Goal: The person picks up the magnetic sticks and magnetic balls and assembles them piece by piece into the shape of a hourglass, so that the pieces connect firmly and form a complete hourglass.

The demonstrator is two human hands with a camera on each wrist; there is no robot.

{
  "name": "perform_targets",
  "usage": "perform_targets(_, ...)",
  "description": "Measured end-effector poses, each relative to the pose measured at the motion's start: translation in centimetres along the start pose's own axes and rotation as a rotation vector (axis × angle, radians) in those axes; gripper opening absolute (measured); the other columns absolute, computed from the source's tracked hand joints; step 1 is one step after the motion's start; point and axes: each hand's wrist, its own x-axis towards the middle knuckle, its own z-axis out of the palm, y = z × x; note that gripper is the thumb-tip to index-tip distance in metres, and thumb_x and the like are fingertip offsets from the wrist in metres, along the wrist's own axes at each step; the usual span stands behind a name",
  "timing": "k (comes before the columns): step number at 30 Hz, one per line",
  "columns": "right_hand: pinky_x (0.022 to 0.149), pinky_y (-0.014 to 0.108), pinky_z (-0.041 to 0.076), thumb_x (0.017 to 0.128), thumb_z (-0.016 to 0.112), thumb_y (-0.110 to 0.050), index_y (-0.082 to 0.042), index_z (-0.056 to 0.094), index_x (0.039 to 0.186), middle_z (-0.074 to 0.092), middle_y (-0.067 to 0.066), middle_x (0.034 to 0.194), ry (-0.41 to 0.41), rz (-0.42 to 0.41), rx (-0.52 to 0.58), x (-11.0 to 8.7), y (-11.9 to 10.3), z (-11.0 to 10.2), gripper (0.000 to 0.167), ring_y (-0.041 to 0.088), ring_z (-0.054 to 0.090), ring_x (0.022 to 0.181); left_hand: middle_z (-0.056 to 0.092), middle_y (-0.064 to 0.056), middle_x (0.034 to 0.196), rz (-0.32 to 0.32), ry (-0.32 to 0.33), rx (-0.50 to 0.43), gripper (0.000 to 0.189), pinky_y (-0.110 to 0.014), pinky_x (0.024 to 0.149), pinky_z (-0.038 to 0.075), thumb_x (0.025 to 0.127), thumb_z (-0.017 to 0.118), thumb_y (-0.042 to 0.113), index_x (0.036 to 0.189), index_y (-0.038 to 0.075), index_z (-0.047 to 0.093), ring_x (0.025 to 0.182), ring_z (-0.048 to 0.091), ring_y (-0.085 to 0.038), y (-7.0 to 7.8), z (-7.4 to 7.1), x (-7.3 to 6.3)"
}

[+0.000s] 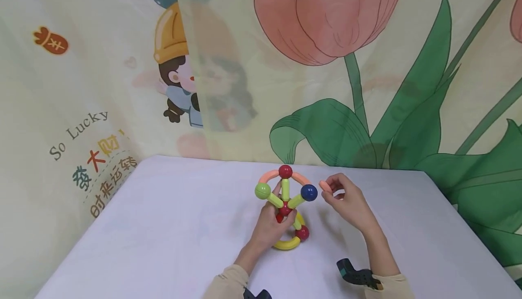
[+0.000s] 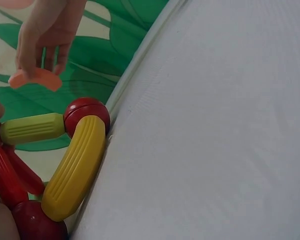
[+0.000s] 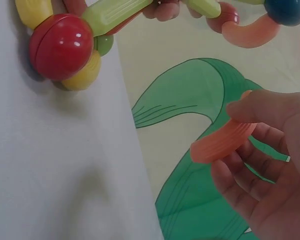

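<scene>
My left hand (image 1: 269, 227) grips a built frame of magnetic balls and sticks around its middle, close to a central red ball (image 1: 285, 209). Light green sticks (image 1: 285, 190) spread from that ball to a green ball (image 1: 263, 190), a blue ball (image 1: 309, 193) and a top red ball (image 1: 285, 171). Orange curved sticks (image 1: 268, 176) link the outer balls. Below, yellow curved sticks (image 2: 75, 167) join more red balls (image 2: 86, 118). To the right of the blue ball, my right hand (image 1: 350, 203) pinches a loose orange curved stick (image 3: 224, 141) between thumb and fingers, apart from the frame.
A white-covered table (image 1: 163, 226) lies beneath the hands. Behind it hangs a curtain (image 1: 228, 145) printed with a tulip, leaves and a cartoon child. Dark wrist devices (image 1: 356, 274) sit by the sleeves (image 1: 389, 287).
</scene>
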Motion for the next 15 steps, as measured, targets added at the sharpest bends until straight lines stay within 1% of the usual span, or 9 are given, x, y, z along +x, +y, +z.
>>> perform_targets(1, 0.074, 0.023, 0.049, 0.083, 0.070, -0.010, -0.006, 0.053, 0.109, 0.059, 0.008, 0.099, 0.009, -0.009, 0.005, -0.1, -0.1, -0.1, 0.031, 0.021, 0.055, 0.097, 0.060, 0.004, 0.114, 0.001, 0.001, 0.004, 0.082, -0.033, 0.099, 0.046, 0.090, 0.062, 0.024, 0.148, 0.043, 0.008, 0.105, 0.059, -0.008, 0.0, 0.1, 0.0)
perform_targets(4, 0.074, 0.022, 0.050, 0.083, 0.070, -0.009, -0.007, 0.052, 0.109, 0.059, 0.007, 0.099, 0.038, -0.063, 0.026, -0.1, -0.5, -0.2, 0.031, 0.020, 0.054, 0.097, 0.056, 0.002, 0.118, 0.000, 0.015, 0.017, 0.085, -0.029, 0.097, 0.047, 0.089, 0.062, 0.021, 0.149, 0.042, 0.005, 0.102, 0.059, -0.008, 0.1, 0.1, -0.1)
perform_targets(8, 0.074, 0.020, 0.051, 0.082, 0.071, -0.007, -0.007, 0.052, 0.108, 0.060, 0.005, 0.099, 0.082, -0.148, 0.064, 0.0, -1.1, -0.2, 0.032, 0.015, 0.053, 0.096, 0.053, -0.001, 0.115, 0.018, 0.049, 0.047, 0.088, -0.027, 0.092, 0.048, 0.089, 0.062, 0.018, 0.149, 0.041, 0.002, 0.097, 0.058, -0.008, 0.1, 0.1, -0.2)
perform_targets(10, 0.075, 0.019, 0.051, 0.081, 0.071, -0.005, -0.007, 0.052, 0.108, 0.060, 0.004, 0.099, 0.102, -0.187, 0.079, -0.1, -1.6, -0.3, 0.033, 0.012, 0.052, 0.095, 0.052, 0.001, 0.113, 0.016, 0.068, 0.086, 0.088, -0.028, 0.092, 0.049, 0.089, 0.062, 0.019, 0.150, 0.038, 0.002, 0.102, 0.055, -0.009, 0.2, 0.3, -0.3)
perform_targets(11, 0.075, 0.019, 0.051, 0.080, 0.072, -0.003, -0.006, 0.052, 0.107, 0.060, 0.003, 0.099, 0.114, -0.212, 0.084, -0.2, -1.9, -0.3, 0.033, 0.010, 0.052, 0.095, 0.051, 0.000, 0.110, 0.028, 0.082, 0.104, 0.087, -0.030, 0.092, 0.049, 0.088, 0.062, 0.019, 0.151, 0.036, 0.003, 0.102, 0.054, -0.011, 0.2, 0.4, -0.3)
perform_targets(12, 0.075, 0.019, 0.051, 0.079, 0.072, -0.001, -0.005, 0.052, 0.106, 0.060, 0.003, 0.098, 0.128, -0.239, 0.087, -0.3, -2.3, -0.4, 0.034, 0.009, 0.052, 0.094, 0.051, -0.001, 0.112, 0.031, 0.096, 0.119, 0.087, -0.032, 0.093, 0.049, 0.088, 0.062, 0.019, 0.151, 0.034, 0.003, 0.105, 0.053, -0.012, 0.3, 0.5, -0.3)
perform_targets(15, 0.076, 0.019, 0.052, 0.074, 0.072, 0.008, 0.000, 0.052, 0.102, 0.058, 0.005, 0.093, 0.174, -0.322, 0.093, -0.7, -4.0, -0.9, 0.035, 0.010, 0.052, 0.090, 0.051, -0.003, 0.111, 0.032, 0.126, 0.166, 0.086, -0.034, 0.093, 0.049, 0.088, 0.061, 0.020, 0.152, 0.030, 0.004, 0.110, 0.049, -0.016, 0.5, 0.9, -0.2)
